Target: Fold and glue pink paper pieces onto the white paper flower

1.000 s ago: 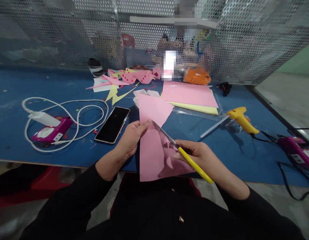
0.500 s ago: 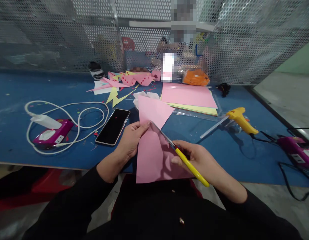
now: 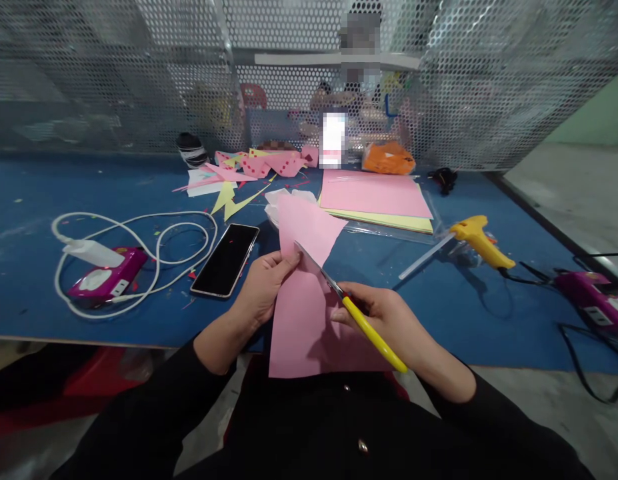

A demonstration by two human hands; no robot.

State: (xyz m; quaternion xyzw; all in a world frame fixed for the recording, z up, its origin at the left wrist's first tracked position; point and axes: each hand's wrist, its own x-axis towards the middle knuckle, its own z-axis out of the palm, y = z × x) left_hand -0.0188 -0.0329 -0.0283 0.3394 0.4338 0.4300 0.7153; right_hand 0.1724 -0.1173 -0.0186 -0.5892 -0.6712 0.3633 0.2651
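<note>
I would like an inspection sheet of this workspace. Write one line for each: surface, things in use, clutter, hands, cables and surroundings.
Surface: blue table, small coloured paper bits scattered on it.
Things in use: pink paper, with the tips of the yellow-handled scissors at it.
Clutter: paper scraps toward the back, phone, sheet stack, orange packet, glue gun.
Hands: left hand pinches the paper near the scissor tips; right hand holds the scissors.
Cables: white cable looped left of the phone; black cord behind the glue gun.
Surroundings: metal mesh screen behind the table; red seat at lower left.
</note>
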